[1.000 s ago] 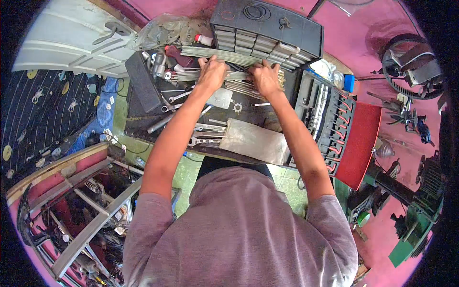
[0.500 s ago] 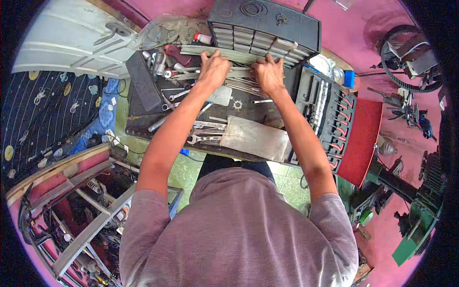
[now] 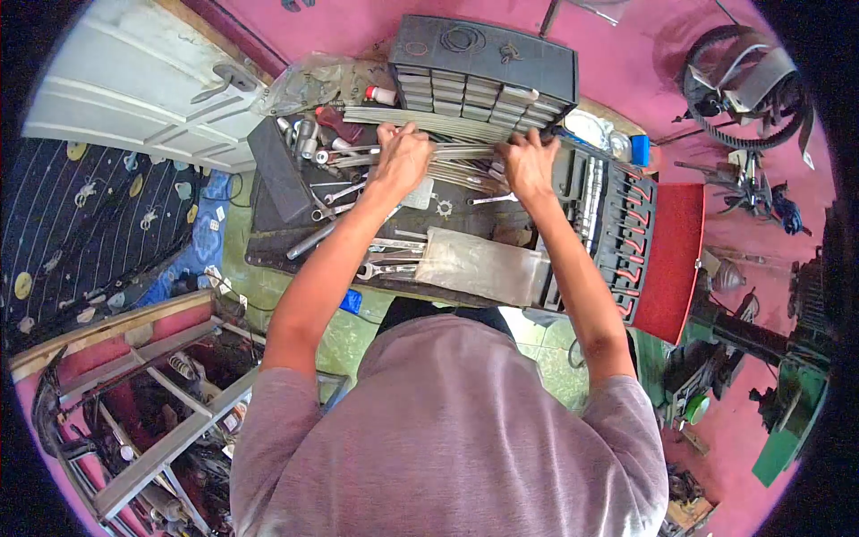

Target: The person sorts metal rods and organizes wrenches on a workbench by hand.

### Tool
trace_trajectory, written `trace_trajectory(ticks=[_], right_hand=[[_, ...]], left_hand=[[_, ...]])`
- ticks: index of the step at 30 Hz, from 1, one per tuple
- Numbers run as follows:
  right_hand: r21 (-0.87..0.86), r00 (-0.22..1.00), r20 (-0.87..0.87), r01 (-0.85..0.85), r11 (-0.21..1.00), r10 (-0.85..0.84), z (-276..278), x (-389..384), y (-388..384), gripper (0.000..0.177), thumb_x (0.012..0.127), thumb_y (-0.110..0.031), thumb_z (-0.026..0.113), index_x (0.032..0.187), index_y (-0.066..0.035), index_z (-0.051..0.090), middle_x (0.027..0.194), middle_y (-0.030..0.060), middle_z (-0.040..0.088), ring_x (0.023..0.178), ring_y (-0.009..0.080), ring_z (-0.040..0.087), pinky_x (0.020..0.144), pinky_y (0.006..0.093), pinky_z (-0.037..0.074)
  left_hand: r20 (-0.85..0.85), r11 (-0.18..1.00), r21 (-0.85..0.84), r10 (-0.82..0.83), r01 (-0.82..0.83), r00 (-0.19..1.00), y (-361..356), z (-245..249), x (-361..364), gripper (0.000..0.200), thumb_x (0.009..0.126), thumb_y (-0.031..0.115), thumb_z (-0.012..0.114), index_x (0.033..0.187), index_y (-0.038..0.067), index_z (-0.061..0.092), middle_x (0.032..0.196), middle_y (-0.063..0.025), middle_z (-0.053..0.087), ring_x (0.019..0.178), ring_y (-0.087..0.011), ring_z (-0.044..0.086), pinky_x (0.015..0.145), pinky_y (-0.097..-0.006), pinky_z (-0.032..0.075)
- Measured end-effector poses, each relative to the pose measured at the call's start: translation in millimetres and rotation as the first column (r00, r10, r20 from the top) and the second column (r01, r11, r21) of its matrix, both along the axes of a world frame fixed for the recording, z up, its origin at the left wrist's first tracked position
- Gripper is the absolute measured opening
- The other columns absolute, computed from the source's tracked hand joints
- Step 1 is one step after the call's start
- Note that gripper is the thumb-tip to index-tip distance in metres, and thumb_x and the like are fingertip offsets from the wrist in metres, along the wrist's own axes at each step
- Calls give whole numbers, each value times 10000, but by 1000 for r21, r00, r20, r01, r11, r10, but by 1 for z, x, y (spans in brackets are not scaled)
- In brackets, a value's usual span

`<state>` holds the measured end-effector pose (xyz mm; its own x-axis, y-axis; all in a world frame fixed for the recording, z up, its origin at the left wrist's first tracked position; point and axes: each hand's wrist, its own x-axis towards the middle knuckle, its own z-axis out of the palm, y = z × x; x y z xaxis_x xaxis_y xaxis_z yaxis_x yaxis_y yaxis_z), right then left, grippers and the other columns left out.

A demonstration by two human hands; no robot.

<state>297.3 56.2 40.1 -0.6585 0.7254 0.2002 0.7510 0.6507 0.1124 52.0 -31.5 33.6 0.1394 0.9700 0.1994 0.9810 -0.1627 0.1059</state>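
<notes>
A bunch of thin metal rods [image 3: 465, 154] lies across the back of the workbench, some of them crossing at a slant. My left hand [image 3: 404, 161] is closed around rods near the middle of the bunch, its fingers bent. At the right ends of the rods, my right hand [image 3: 530, 167] has its fingers curled over them; the fingertips are partly hidden. Another row of rods [image 3: 420, 119] lies just behind, along the drawer cabinet. Below my hands are a toothed metal washer [image 3: 444, 208] and a combination wrench [image 3: 492, 200].
A black drawer cabinet [image 3: 488, 58] stands at the back. To the right lies an open socket set case [image 3: 617, 233] with a red lid. A clear pouch [image 3: 479, 268] of wrenches sits at the front edge. Sockets [image 3: 307, 143] and a red bottle [image 3: 338, 123] are at the left.
The view has shifted slightly. My right hand has moved right along the rods, so my hands are farther apart. My left hand stays at about the same place on the rods.
</notes>
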Motion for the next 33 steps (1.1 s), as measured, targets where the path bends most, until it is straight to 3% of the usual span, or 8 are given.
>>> trace_trajectory(ticks=[5, 12, 13, 16, 20, 22, 28, 33], right_hand=[[-63, 963, -64, 257, 964, -261, 15, 38, -19, 287, 810, -160, 645, 1027, -272, 796, 1029, 61, 703, 1106, 296, 590, 926, 631, 359], [-27, 872, -155, 467, 884, -465, 23, 76, -46, 245, 852, -255, 663, 1055, -297, 793, 1086, 42, 723, 1099, 292, 588, 919, 610, 357], [46, 867, -214, 469, 882, -450, 22, 81, -51, 226, 855, -268, 680, 1047, -293, 797, 1086, 23, 734, 1091, 276, 590, 925, 600, 347], [-26, 822, -248, 523, 852, -512, 24, 92, -64, 217, 843, -289, 710, 1041, -276, 799, 1061, 4, 745, 1077, 258, 589, 920, 584, 341], [-41, 828, -305, 482, 875, -470, 19, 112, -87, 218, 819, -224, 733, 1027, -228, 799, 999, 15, 756, 1006, 260, 599, 891, 561, 341], [-51, 830, -301, 477, 877, -469, 16, 125, -97, 245, 801, -169, 724, 1030, -220, 797, 967, 28, 755, 995, 269, 605, 896, 564, 342], [-92, 891, -131, 426, 900, -435, 31, 188, -111, 318, 823, -97, 635, 1056, -249, 789, 946, 29, 740, 1018, 253, 625, 928, 610, 362], [78, 897, -194, 417, 906, -396, 32, 272, -121, 332, 751, -56, 697, 1018, -235, 777, 942, -2, 737, 977, 229, 629, 962, 513, 376]], left_hand=[[70, 999, 7, -36, 36, 997, -17, 17, 29, 113, 798, 162, 734, 895, 161, 792, 900, 17, 712, 1064, -211, 596, 952, -552, 302], [152, 994, 28, -109, 106, 982, -22, 20, 68, 107, 776, 124, 762, 881, 126, 785, 873, 4, 710, 1032, -215, 609, 926, -551, 309], [195, 994, 38, -112, 107, 974, -23, 19, 73, 110, 775, 121, 761, 882, 124, 784, 869, 3, 707, 1033, -216, 609, 926, -551, 308], [269, 990, 48, -144, 136, 952, -27, 12, 85, 119, 769, 115, 761, 886, 120, 782, 865, 5, 703, 1034, -217, 610, 928, -555, 303], [280, 984, 49, -178, 171, 943, -37, 4, 104, 105, 776, 138, 774, 879, 117, 780, 903, 6, 706, 1046, -213, 605, 930, -552, 300], [375, 976, 103, -217, 192, 901, -43, 1, 117, 70, 773, 90, 754, 828, 127, 774, 845, -19, 678, 1021, -248, 601, 910, -545, 300], [397, 977, 42, -208, 209, 894, -51, 0, 166, 77, 787, 113, 766, 861, 121, 783, 866, -9, 692, 1055, -224, 603, 933, -556, 299], [350, 953, -15, -278, 302, 895, -58, 17, 224, 138, 816, 90, 740, 941, 120, 789, 881, -16, 697, 1146, -234, 598, 971, -596, 280]])
